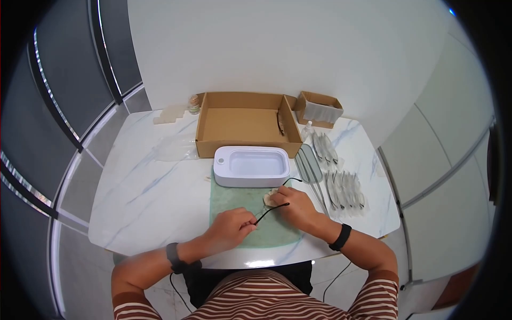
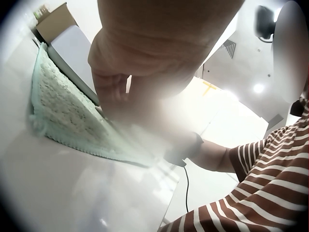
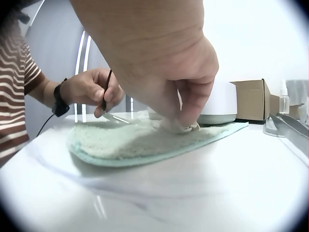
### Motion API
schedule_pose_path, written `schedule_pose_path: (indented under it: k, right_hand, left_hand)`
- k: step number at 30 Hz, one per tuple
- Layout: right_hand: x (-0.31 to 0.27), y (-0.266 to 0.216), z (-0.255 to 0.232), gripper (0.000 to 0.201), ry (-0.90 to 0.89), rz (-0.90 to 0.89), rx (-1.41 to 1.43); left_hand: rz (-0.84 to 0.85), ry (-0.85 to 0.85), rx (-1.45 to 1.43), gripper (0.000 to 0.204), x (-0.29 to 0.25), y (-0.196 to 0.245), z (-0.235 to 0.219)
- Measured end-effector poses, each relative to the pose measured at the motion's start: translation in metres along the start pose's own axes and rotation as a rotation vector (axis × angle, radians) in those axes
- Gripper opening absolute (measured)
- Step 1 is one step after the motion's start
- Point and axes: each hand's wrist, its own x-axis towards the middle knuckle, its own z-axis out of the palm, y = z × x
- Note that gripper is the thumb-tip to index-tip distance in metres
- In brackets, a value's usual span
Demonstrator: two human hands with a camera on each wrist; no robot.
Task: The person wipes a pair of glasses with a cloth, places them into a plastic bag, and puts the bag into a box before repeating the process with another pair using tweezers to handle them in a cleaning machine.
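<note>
A pair of glasses with thin dark temples (image 1: 265, 214) is held low over the green cloth (image 1: 234, 200). My left hand (image 1: 230, 228) pinches it near a hinge; the right wrist view shows the left fingers on the dark temple (image 3: 107, 87). My right hand (image 1: 293, 207) holds a crumpled cream cloth (image 1: 270, 199) against the glasses, just above the green cloth. The lenses are mostly hidden by the right hand. In the left wrist view my left hand (image 2: 140, 63) is blurred and what it grips is hidden.
A white ultrasonic-cleaner-like tub (image 1: 252, 184) stands behind the hands, with an open cardboard box (image 1: 240, 125) beyond. On the right lie a grey-green tray (image 1: 312, 165), metal tongs (image 1: 321, 198) and several wrapped packets (image 1: 346, 189). A smaller box (image 1: 320, 109) and a jar (image 1: 193, 104) stand farther back.
</note>
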Motion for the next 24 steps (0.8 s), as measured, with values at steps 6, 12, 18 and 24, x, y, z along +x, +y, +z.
schedule_pose_path:
  k: [6,12,18,24]
  right_hand:
    - [-0.002,-0.008,-0.006,0.021,0.034,-0.055,0.033]
    - [-0.004,-0.011,0.004,0.024,0.120,-0.108,0.091]
    - [-0.009,-0.048,-0.002,0.006,0.122,-0.123,0.257]
    - [-0.012,-0.054,0.008,0.006,0.071,-0.132,0.327]
  left_hand:
    - [-0.030,-0.008,-0.003,0.009,0.002,0.004,0.001]
    - [-0.050,-0.009,0.010,0.010,0.001,0.004,0.002]
    - [-0.089,0.108,-0.064,0.009,0.000,0.009,0.008]
    - [-0.025,0.133,0.080,0.009,-0.002,0.009,0.006]
